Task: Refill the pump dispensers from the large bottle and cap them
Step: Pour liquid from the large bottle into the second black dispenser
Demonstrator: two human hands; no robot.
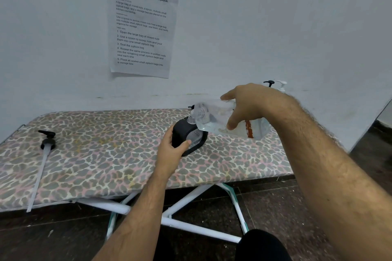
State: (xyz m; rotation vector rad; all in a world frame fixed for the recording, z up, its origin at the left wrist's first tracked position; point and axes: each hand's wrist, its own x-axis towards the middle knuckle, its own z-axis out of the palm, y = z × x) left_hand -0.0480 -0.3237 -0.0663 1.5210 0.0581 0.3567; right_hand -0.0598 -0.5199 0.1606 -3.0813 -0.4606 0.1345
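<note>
While the dispenser [186, 135] is gripped by the left hand [169, 150], the bottle [222, 121] (tilted, mouth down) is held just above it by the right hand [252, 104].

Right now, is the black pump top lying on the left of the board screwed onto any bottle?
No. The pump top lies loose on the patterned board, its long tube bare, far from the black dispenser.
</note>
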